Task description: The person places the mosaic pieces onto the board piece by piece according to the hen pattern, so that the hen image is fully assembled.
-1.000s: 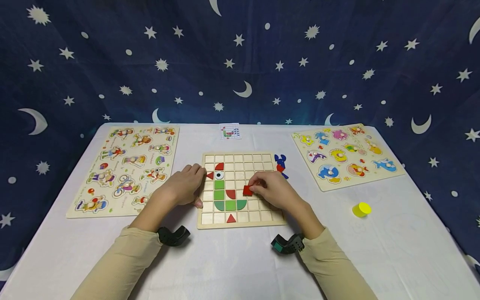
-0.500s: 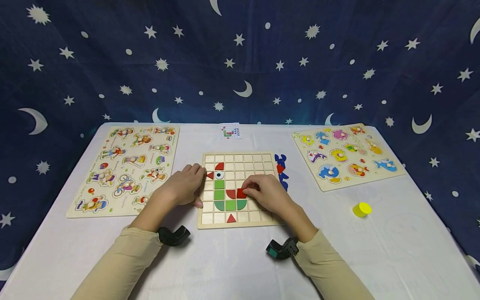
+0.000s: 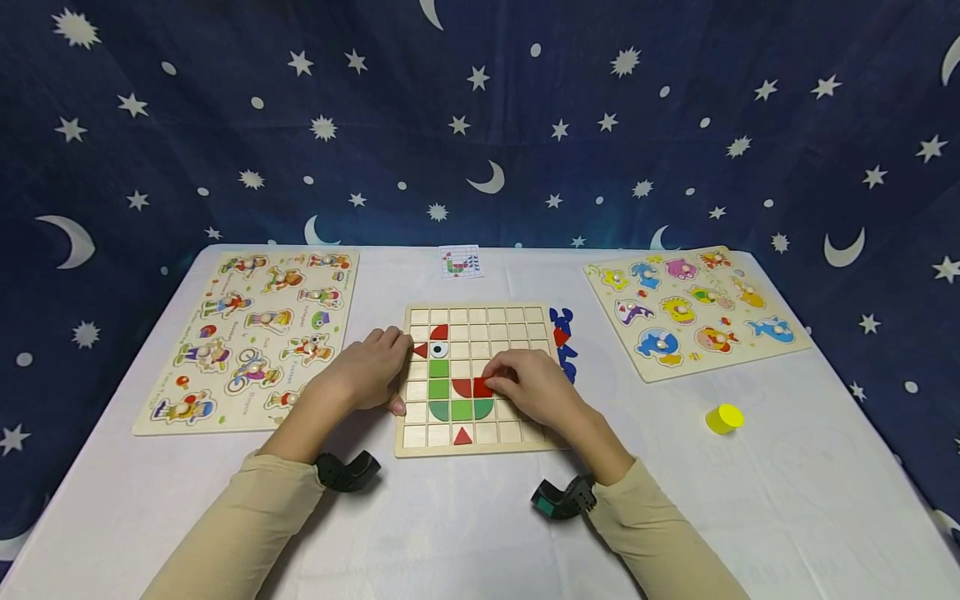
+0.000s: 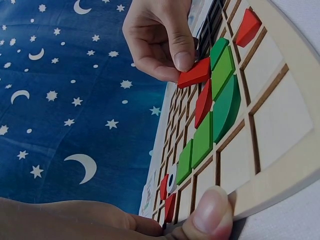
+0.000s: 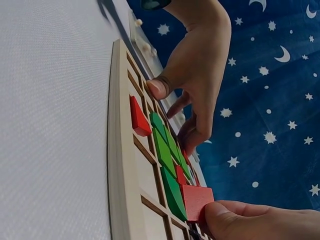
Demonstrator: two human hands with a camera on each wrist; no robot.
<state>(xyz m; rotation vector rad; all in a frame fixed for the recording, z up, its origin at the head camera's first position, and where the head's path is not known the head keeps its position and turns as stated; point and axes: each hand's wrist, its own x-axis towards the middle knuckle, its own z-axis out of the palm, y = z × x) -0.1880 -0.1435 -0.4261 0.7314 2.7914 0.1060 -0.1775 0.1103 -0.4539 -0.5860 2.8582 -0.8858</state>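
The flat red square wooden tile point(image 3: 483, 387) sits tilted on the square wooden grid board point(image 3: 525, 433), one edge raised, pinched between the thumb and fingertips of the right hand point(image 3: 534, 388), just right of a red quarter-round piece point(image 3: 461, 387). The left hand point(image 3: 367, 371) lies at the board's nine o'clock edge, fingers curled over the frame and thumb pressed on its rim, gripping it.

In the board's cells lie green squares and rounded green pieces point(image 3: 438, 389), a red triangle point(image 3: 462, 436) at six o'clock, and an eye tile point(image 3: 438, 350) with red pieces near eleven o'clock. Loose blue pieces point(image 3: 561, 333) lie on the white worktop point(image 3: 465, 525) at the board's two o'clock.
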